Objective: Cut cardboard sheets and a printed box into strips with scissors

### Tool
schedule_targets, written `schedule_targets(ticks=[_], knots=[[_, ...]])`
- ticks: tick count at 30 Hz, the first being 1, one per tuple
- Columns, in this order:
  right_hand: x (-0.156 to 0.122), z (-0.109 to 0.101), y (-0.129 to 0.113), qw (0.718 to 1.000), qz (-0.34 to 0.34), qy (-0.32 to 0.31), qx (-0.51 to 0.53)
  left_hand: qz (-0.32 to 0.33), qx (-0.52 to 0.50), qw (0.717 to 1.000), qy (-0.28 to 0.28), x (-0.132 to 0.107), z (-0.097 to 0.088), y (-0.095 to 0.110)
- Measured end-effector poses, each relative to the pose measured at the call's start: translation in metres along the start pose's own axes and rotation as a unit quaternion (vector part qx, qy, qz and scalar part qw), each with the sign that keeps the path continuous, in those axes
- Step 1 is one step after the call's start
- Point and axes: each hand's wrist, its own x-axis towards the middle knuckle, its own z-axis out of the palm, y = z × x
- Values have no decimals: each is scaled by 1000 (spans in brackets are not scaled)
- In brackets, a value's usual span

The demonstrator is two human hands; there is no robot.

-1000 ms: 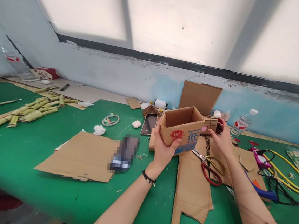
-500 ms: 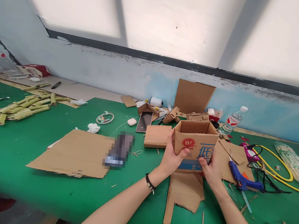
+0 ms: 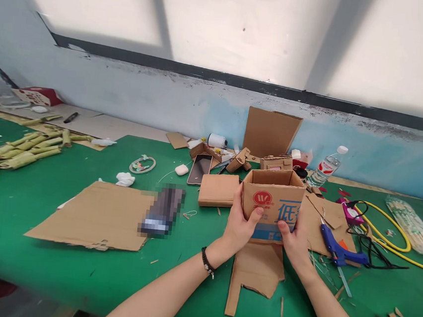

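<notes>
The green work surface (image 3: 92,271) extends to a white and pale-blue wall (image 3: 157,101) beneath bright panels (image 3: 224,25). The open-topped cardboard box (image 3: 269,216) is upright over a cut cardboard sheet (image 3: 258,270). Left hand (image 3: 241,226) and right hand (image 3: 296,246) clamp its opposite sides, thumbs on the printed front, forearms angled inward.

Lettered cardboard box (image 3: 271,206)
A W is set in a red oval (image 3: 262,198), 低 (image 3: 285,212) printed in blue beside it; the bottle label (image 3: 327,166) cannot be read.
</notes>
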Motion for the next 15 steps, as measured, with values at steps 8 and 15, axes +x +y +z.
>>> schedule_targets(ticks=[8, 15], knots=[[-12, 1, 9, 999, -22, -4, -35, 104, 45, 994, -1, -13, -3, -22], [-13, 10, -2, 998, 21, -2, -51, 211, 136, 968, -27, -1, -10, -8]])
